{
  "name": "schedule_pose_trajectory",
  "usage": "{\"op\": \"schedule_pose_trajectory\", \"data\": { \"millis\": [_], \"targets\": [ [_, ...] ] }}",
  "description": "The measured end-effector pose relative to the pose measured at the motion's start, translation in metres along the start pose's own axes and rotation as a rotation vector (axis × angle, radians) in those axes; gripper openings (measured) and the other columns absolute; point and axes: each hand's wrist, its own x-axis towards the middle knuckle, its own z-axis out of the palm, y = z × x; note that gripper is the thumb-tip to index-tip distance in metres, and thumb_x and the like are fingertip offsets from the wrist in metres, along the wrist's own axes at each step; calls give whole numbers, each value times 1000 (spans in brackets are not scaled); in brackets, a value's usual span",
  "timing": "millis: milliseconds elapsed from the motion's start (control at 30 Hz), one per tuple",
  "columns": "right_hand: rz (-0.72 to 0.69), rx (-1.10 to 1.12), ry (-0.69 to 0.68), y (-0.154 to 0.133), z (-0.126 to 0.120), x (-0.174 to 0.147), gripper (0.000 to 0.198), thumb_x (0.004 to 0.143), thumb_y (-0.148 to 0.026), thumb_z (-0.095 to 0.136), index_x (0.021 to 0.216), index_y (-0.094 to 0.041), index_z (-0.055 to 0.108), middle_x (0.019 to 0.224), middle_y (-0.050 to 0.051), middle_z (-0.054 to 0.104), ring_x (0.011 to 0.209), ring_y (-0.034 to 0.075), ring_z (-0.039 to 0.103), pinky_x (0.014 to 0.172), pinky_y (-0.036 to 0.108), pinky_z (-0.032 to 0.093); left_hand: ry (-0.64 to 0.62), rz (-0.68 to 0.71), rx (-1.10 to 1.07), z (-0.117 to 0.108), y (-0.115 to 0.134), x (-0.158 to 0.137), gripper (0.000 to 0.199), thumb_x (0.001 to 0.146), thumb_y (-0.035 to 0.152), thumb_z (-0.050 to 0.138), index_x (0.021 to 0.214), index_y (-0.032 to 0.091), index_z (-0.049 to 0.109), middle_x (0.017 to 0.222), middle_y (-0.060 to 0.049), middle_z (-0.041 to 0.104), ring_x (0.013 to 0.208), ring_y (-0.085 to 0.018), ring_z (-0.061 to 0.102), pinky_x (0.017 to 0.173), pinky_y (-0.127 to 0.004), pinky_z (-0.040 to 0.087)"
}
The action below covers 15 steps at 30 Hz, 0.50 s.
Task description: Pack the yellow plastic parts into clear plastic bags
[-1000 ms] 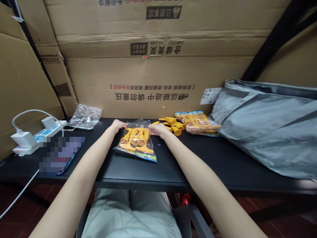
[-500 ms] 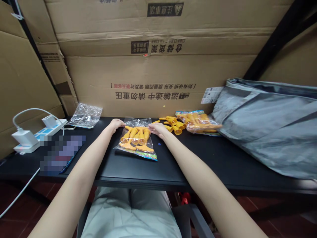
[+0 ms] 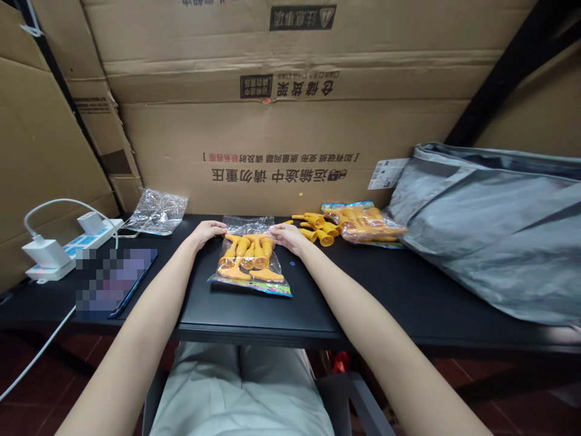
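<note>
A clear plastic bag (image 3: 280, 268) lies on the black table in front of me, its coloured header strip toward me. Inside it are several orange plastic pieces (image 3: 247, 248), some trumpet-shaped with flared cups, others T-shaped. My left hand (image 3: 209, 232) pinches the bag's far left edge. At the far right edge, my right hand (image 3: 287, 237) has its fingers closed on the plastic. Just beyond my right hand, loose orange trumpet-shaped pieces (image 3: 323, 232) lie in a small heap. A second filled bag (image 3: 365, 225) rests to their right.
A crumpled clear bag (image 3: 158, 212) sits at the back left. Near it are a white power strip (image 3: 75, 245) with chargers and a phone (image 3: 120, 281). A large grey fabric bag (image 3: 490, 236) fills the right side. Cardboard (image 3: 281, 133) stands along the back.
The bag's far end has shifted slightly left and lies flatter, and its header strip has moved a little toward me. Both hands keep hold of its edges.
</note>
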Motion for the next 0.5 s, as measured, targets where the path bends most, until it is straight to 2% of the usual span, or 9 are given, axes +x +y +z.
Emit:
{"op": "schedule_pose_trajectory", "data": {
  "millis": [100,267,500],
  "targets": [
    [-4,10,2,0,-2,1,20,81,-1,53,69,-16,53,58,0,61,54,7,59,61,20,53,-33,14,5,-5,-1,-3,36,45,26,78,79,15,71,69,-4,70,71,-16,60,68,-28,40],
    [-29,16,-78,1,-6,2,20,77,3,54,72,-16,55,61,1,64,57,9,63,61,21,53,-53,41,1,-11,-1,-5,36,47,24,77,82,16,73,71,-5,71,72,-15,60,67,-27,39],
    [-73,9,-124,3,-9,4,20,72,3,54,66,-16,55,63,1,65,58,10,63,66,24,54,-65,48,-19,-10,1,-7,17,46,19,72,63,17,72,68,-5,70,65,-13,57,62,-26,37]
  ]
}}
